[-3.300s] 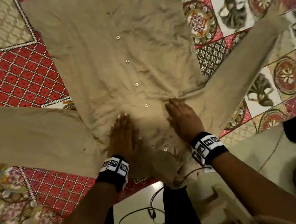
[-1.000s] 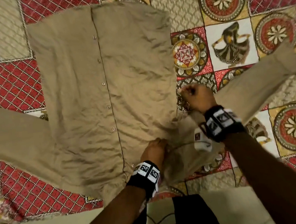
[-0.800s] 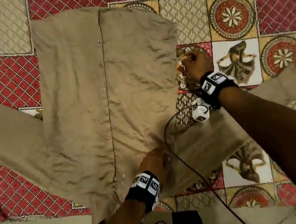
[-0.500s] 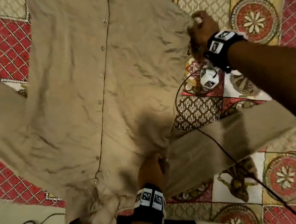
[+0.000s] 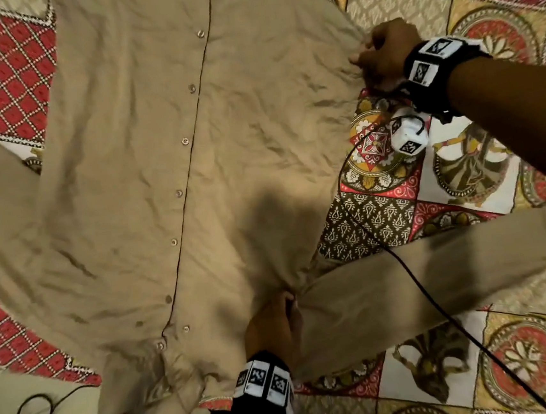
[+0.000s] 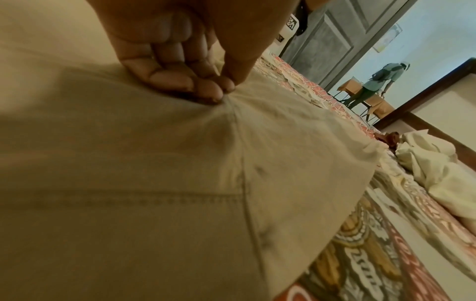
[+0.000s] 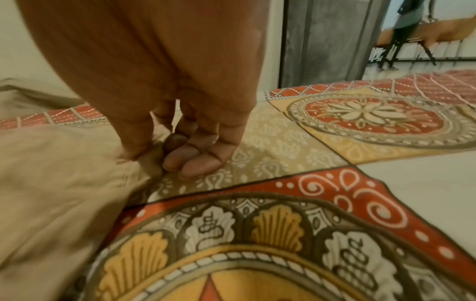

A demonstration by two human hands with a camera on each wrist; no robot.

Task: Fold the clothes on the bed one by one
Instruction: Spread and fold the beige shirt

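On patterned bedspread [image 5: 419, 9], beige button-front shirt [image 5: 148, 172] spread flat, front up, creased, sleeves splayed. Left hand [image 5: 271, 327] pinching cloth at sleeve-to-body seam, probably anchoring one end of a fold line. Right hand [image 5: 382, 52] pinching side edge further up, likely ready to turn that side panel inward. Black cable [image 5: 415, 280] trailing across right sleeve.

Bedspread [image 5: 418, 2]: patchwork print, red lattice, floral medallions, dancer panels. Grey panelled door [image 6: 332, 38] behind bed, pale wall [image 6: 438, 30] w/ small poster. Thru doorway: person [image 6: 373, 81] bent by wooden table [image 6: 347, 87]. Dark wood trim [image 6: 422, 97] at right. Warm dim light.
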